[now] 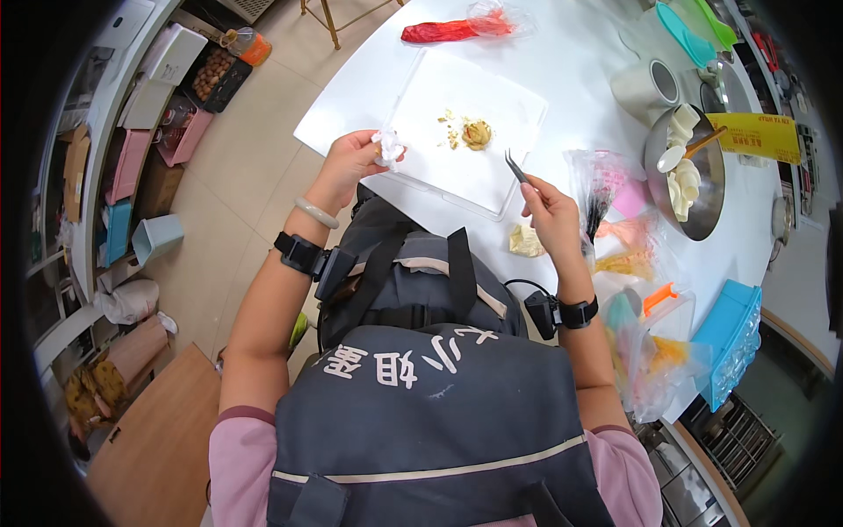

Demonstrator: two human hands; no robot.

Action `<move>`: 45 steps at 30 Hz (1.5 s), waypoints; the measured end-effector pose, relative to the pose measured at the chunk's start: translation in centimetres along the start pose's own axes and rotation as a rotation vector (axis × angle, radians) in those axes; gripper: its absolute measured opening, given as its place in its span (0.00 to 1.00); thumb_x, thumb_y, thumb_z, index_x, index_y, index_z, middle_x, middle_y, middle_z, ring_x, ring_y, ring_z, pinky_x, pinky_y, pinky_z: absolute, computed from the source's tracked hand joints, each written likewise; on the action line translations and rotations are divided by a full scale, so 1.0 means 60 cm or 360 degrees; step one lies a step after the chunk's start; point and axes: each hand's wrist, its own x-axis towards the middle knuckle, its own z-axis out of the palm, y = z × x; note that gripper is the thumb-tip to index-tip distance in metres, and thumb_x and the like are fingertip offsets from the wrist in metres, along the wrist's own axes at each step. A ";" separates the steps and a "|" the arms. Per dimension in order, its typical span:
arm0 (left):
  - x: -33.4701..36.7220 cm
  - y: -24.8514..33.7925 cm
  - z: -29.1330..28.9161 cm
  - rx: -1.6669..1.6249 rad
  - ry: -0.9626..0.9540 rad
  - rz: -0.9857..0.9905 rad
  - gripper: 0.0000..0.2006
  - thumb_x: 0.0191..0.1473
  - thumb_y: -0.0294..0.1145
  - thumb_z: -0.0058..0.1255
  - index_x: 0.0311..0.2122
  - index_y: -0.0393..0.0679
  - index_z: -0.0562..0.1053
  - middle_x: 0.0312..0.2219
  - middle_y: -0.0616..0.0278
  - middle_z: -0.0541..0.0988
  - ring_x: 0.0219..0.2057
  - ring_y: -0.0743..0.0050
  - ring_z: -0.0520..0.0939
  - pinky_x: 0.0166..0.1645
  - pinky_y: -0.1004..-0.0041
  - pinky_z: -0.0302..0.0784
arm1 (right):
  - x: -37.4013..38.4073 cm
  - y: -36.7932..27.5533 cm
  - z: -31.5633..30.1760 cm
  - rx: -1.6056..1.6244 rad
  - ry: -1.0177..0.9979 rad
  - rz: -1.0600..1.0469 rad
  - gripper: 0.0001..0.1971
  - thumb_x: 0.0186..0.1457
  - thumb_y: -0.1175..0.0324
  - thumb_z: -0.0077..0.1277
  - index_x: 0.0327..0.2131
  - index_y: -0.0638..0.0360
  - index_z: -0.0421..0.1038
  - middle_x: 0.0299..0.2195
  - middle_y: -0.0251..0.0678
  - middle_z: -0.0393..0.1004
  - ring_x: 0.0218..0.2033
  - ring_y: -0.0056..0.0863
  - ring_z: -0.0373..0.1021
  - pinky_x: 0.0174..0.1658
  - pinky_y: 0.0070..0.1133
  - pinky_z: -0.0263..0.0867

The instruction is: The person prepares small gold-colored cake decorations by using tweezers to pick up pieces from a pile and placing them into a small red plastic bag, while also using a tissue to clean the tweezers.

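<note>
My left hand [356, 161] is closed around a crumpled white tissue [387, 147] over the left edge of the white table. In my right hand [553, 215] is a pair of dark tweezers [515, 167], its tips pointing up and left. Between the hands lies a flat white tray [421, 180] with a clear rim. On it rests a small yellowish-brown lump [476, 134], with crumbs [449, 127] of the same colour to its left. Just below the right hand, a folded pale-yellow piece [526, 241] sits on the table.
To the right, a steel bowl [708, 205] holds white pieces and a wooden-handled tool. Near it stand a white canister [647, 86], a yellow box [757, 134], plastic bags [650, 347] and a blue box [728, 325]. A red packet [446, 32] lies at the far side.
</note>
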 end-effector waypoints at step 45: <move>0.070 -0.030 0.001 -0.0344 -0.0080 -0.0300 0.16 0.53 0.29 0.42 0.45 0.33 0.67 0.34 0.49 0.77 0.36 0.63 0.79 0.44 0.72 0.73 | 0.180 -0.067 -0.050 0.0343 0.0049 0.0042 0.09 0.42 0.79 0.58 0.31 0.64 0.74 0.27 0.32 0.75 0.27 0.13 0.70 0.30 0.09 0.64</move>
